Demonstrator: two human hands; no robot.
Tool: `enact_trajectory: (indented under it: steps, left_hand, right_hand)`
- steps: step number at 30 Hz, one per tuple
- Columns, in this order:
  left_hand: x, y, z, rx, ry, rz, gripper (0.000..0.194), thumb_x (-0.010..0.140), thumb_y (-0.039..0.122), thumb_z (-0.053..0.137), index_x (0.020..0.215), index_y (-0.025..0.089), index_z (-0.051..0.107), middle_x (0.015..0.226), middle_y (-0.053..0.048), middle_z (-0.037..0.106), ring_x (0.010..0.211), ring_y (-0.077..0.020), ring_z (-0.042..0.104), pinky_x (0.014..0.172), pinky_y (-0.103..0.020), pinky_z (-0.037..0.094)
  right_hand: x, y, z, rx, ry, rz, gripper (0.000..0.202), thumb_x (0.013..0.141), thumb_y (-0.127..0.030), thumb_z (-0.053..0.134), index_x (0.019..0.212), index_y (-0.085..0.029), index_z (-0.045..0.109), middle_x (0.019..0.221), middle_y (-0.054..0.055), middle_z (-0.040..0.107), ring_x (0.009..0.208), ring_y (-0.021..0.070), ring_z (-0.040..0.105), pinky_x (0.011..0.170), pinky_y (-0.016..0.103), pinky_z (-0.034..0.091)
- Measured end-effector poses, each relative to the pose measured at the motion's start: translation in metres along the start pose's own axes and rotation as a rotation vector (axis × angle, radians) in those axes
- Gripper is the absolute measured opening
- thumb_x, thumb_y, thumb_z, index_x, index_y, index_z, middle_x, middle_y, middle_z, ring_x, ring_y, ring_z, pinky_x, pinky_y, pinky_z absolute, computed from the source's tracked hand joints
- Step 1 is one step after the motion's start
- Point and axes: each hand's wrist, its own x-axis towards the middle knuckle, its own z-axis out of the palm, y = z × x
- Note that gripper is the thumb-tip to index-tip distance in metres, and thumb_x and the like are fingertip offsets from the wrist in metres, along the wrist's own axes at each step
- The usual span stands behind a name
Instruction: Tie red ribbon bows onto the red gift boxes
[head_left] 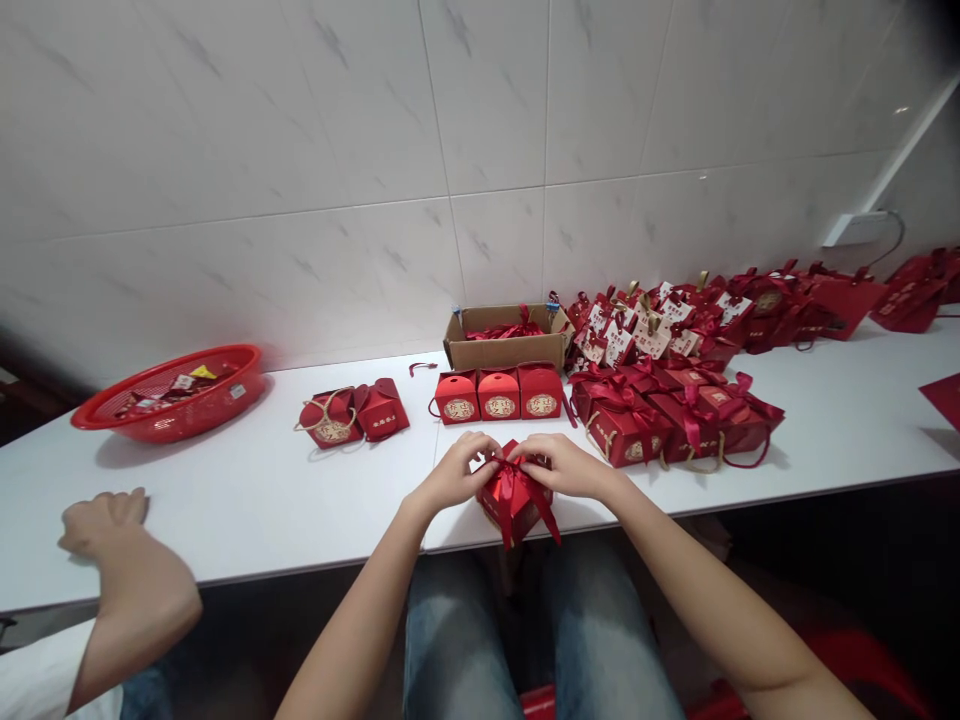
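Head view, and both hands meet over a small red box [492, 502] sitting right between them, close to the near edge of the white desk [270, 500]. The left hand [466, 468] pinches with thumb and fingertips at the top, the right hand [556, 466] mirrors it, and caught between them is a glossy red ribbon [508, 505]. Look at that box: bright red, one corner turned towards the person, its top mostly covered by fingers. Two shiny tails spill down its front, one nearly straight, the other slanting out below the right hand. Just beyond the hands, three lidded boxes [499, 397] stand in a row, gold emblems facing front, with an open carton [506, 354] behind. Right of the hands, beribboned boxes [630, 440] crowd together. Off to the left, a pair of boxes [381, 412], then a red basket [187, 424], and near it a co-worker's hand [105, 522], loosely curled on the desk.
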Motion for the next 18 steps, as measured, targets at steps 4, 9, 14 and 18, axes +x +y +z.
enact_trajectory:
  steps: [4, 9, 14, 18]
  left_hand:
    - [0.004, -0.002, 0.000, -0.038, -0.073, 0.018, 0.006, 0.082, 0.024, 0.052, 0.085, 0.021, 0.057, 0.090, -0.004, 0.056, 0.089, -0.0180, 0.049, 0.083, -0.032, 0.043]
    - [0.004, -0.006, 0.004, -0.052, -0.096, 0.036, 0.008, 0.080, 0.028, 0.056, 0.084, 0.021, 0.058, 0.096, -0.005, 0.054, 0.095, -0.0195, 0.046, 0.090, -0.035, 0.040]
    - [0.004, -0.003, 0.008, -0.201, -0.071, 0.027, 0.014, 0.083, 0.033, 0.055, 0.076, 0.021, 0.059, 0.101, -0.005, 0.058, 0.099, -0.0189, 0.050, 0.090, -0.034, 0.042]
    - [0.004, -0.002, 0.010, -0.265, -0.054, 0.004, 0.017, 0.082, 0.036, 0.056, 0.078, 0.022, 0.063, 0.110, -0.007, 0.058, 0.108, -0.0210, 0.050, 0.095, -0.036, 0.040]
  right_hand:
    - [-0.002, 0.001, -0.001, 0.027, 0.018, 0.036, 0.025, 0.080, -0.014, 0.048, 0.099, -0.019, 0.065, 0.092, 0.004, 0.066, 0.078, 0.0149, 0.059, 0.073, 0.025, 0.044]
    - [-0.003, 0.007, -0.001, 0.013, 0.016, 0.096, 0.018, 0.080, -0.018, 0.051, 0.092, -0.018, 0.064, 0.089, 0.004, 0.066, 0.076, 0.0149, 0.057, 0.071, 0.025, 0.043]
    - [-0.003, 0.006, -0.002, -0.015, 0.011, 0.104, 0.014, 0.080, -0.016, 0.050, 0.086, -0.018, 0.062, 0.084, 0.003, 0.063, 0.074, 0.0134, 0.056, 0.068, 0.024, 0.041]
    - [-0.003, 0.006, -0.002, 0.005, 0.024, 0.116, 0.014, 0.080, -0.018, 0.051, 0.091, -0.018, 0.061, 0.087, 0.002, 0.063, 0.074, 0.0131, 0.056, 0.070, 0.024, 0.042]
